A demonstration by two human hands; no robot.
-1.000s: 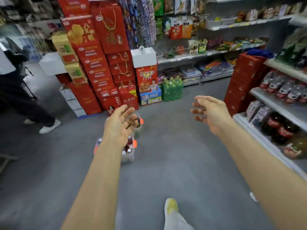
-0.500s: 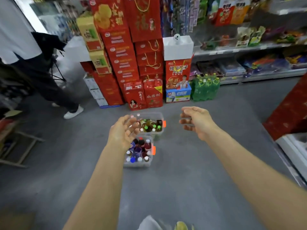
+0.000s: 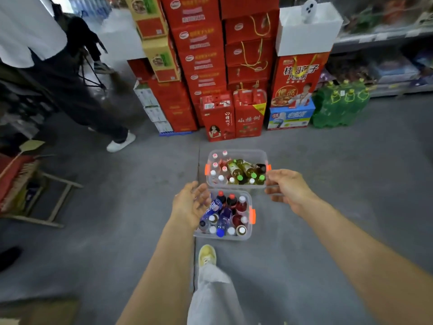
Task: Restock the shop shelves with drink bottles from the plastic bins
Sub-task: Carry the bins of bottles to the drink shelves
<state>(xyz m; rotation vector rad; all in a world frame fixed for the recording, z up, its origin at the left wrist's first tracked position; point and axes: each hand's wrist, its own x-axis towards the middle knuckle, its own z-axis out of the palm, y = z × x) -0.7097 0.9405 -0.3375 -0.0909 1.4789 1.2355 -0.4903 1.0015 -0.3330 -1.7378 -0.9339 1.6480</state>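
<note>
Two clear plastic bins with orange latches stand on the grey floor. The near bin [image 3: 250, 228] holds blue, red and dark bottles [image 3: 225, 215] standing upright. The far bin [image 3: 236, 153] holds green-capped tea bottles [image 3: 246, 172] and white-capped pink bottles. My left hand [image 3: 191, 205] hovers, palm up and fingers relaxed, over the near bin's left edge and holds nothing. My right hand [image 3: 287, 187] hangs with loosely curled fingers by the far bin's right corner, also empty.
Stacked red gift cartons [image 3: 206, 66] and a shrink-wrapped pack of green bottles [image 3: 339, 106] stand behind the bins. Shop shelves [image 3: 386, 36] run along the back right. A person [image 3: 70, 85] stands at the left, near a wooden frame [image 3: 54, 200]. My foot [image 3: 207, 254] is just before the near bin.
I have walked closer and my view has tilted down, so both bins now lie right under my hands. The drink shelves on the right have left the view. Both hands stay empty.
</note>
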